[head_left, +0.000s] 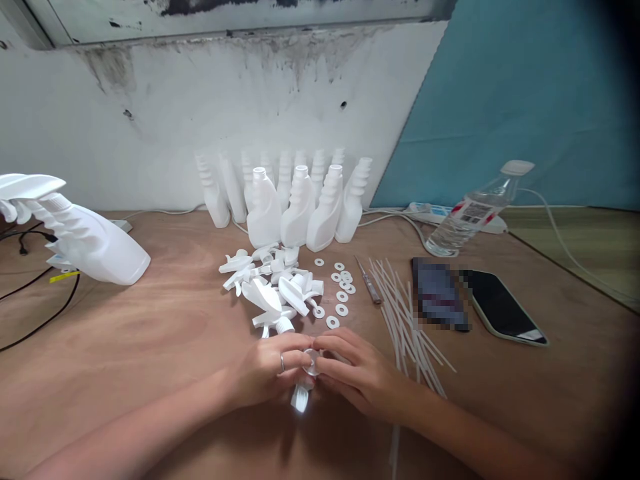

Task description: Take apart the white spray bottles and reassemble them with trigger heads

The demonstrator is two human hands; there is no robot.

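Observation:
Both hands meet over the near middle of the table around one white trigger spray head [300, 399]. My left hand [270, 367], with a ring on one finger, is closed on its left side. My right hand [357, 370] is closed on its right side, fingertips at the round collar opening. The lower end of the spray head points toward me; the rest is covered by my fingers. Just beyond my hands lies a heap of white trigger spray heads [263, 297]. Several flat white ring gaskets [342, 309] are scattered to the right of the heap.
White bottles [264, 217] stand in rows by the wall. An assembled spray bottle [107, 240] is at left. Thin white tubes [400, 307] and a screwdriver [370, 287] lie right, beside a blurred dark object [437, 293], a phone [500, 303] and a water bottle [470, 217].

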